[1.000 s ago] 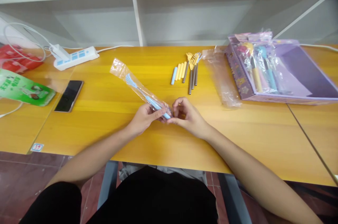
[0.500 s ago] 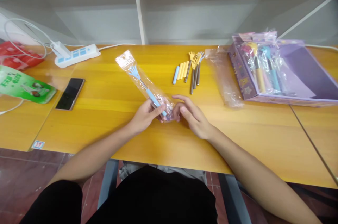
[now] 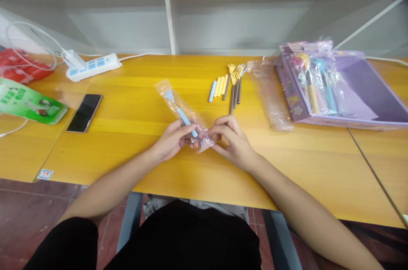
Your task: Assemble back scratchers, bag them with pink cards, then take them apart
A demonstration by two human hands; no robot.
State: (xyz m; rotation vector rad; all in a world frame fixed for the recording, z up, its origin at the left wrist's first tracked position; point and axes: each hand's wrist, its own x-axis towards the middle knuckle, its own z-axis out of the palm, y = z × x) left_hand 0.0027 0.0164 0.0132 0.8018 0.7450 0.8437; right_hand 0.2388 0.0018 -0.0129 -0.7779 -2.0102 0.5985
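Observation:
A blue back scratcher [image 3: 184,117] with a hand-shaped head lies inside a clear plastic bag [image 3: 163,86], tilted up to the left. My left hand [image 3: 172,140] is closed around the bag and the scratcher's handle, thumb on top. My right hand [image 3: 232,140] pinches the bag's near right end, which is crumpled and shows some purple. Beyond my hands lie several loose handles, yellow ones [image 3: 220,85] and a blue one [image 3: 212,91]. Beside them are several metal scratcher rods [image 3: 235,91] with yellow and blue hand-shaped heads.
A purple box [image 3: 296,104] at the right holds bagged scratchers. Empty clear plastic bags [image 3: 272,100] lie against its left side. To the left are a phone [image 3: 85,113], a white power strip [image 3: 95,67], a green package [image 3: 32,102] and a red bag [image 3: 22,66].
My right hand has closed its fingers on the bag's near end. The bag and scratcher have shifted, their far end moving right and toward me.

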